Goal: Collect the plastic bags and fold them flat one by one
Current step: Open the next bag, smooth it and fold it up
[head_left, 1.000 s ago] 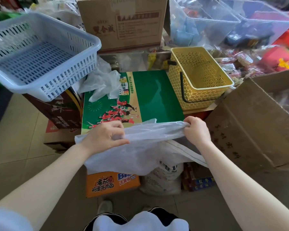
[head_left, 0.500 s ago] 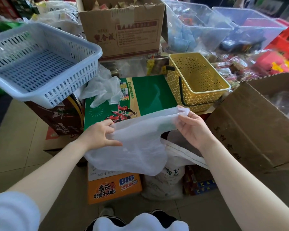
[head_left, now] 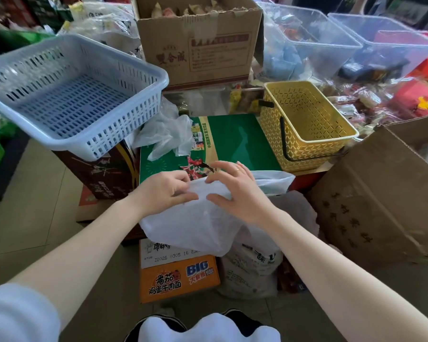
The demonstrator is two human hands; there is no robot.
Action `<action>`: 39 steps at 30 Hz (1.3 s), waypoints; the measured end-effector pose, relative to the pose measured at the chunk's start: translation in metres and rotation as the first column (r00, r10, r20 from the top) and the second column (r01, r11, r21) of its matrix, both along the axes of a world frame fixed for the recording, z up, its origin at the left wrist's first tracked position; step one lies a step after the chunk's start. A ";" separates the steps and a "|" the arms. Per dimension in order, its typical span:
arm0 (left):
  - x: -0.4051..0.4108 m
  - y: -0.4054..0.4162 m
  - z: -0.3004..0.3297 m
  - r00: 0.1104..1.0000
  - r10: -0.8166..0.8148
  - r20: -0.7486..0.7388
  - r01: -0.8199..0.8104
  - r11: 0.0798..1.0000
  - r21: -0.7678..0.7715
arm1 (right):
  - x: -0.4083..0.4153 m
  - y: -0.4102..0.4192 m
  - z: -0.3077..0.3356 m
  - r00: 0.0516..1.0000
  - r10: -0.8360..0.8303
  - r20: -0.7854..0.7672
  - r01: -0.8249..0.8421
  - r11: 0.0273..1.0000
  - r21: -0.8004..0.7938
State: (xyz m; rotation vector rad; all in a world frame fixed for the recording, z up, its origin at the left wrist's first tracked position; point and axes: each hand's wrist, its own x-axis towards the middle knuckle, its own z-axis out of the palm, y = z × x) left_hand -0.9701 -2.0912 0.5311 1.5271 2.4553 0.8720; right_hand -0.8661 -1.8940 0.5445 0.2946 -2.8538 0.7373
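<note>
We are mid-fold on one bag [head_left: 203,218], at the green box's [head_left: 237,141] near edge. Our left hand [head_left: 163,191] pinches its top edge; our right hand [head_left: 235,191] presses it with straight fingers. Next, crease it flat. The long axis runs left-right, loose end hanging toward us.

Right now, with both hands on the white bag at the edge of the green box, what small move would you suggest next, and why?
Probably slide the right hand outward to press the white bag flat on the green box: the left hand pinches its top edge, yet most of it hangs off the front.
</note>
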 end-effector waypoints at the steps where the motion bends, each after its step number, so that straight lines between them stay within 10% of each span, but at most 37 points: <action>1: 0.000 0.000 0.005 0.999 -0.026 -0.046 0.028 0.999 0.046 | -0.005 -0.006 0.001 0.999 0.040 -0.021 -0.039 0.998 0.039; 8: -0.008 -0.029 0.024 0.992 0.009 -0.130 -0.002 0.999 0.053 | -0.032 -0.017 0.007 0.981 0.196 -0.004 -0.196 0.980 -0.035; 15: -0.018 -0.065 0.010 0.881 0.236 0.410 -0.221 0.972 -0.083 | -0.039 -0.004 0.004 0.897 0.138 0.420 -0.106 0.990 -0.097; 22: -0.023 -0.073 -0.001 0.583 0.294 0.758 -0.600 0.785 0.157 | -0.039 0.003 0.006 0.842 0.030 0.538 0.093 0.975 -0.201; 25: -0.029 -0.079 -0.005 0.607 0.431 0.668 -0.638 0.765 0.086 | -0.035 0.009 0.005 0.838 -0.056 0.543 0.158 0.977 -0.143; 30: -0.029 -0.064 0.000 0.889 0.449 0.094 -0.383 0.840 -0.385 | -0.033 0.002 0.000 0.815 -0.027 0.579 0.105 0.989 -0.101; 39: -0.006 0.013 0.008 0.962 0.029 0.272 0.023 0.982 -0.187 | -0.025 -0.007 0.013 0.837 0.125 0.532 -0.051 0.987 -0.151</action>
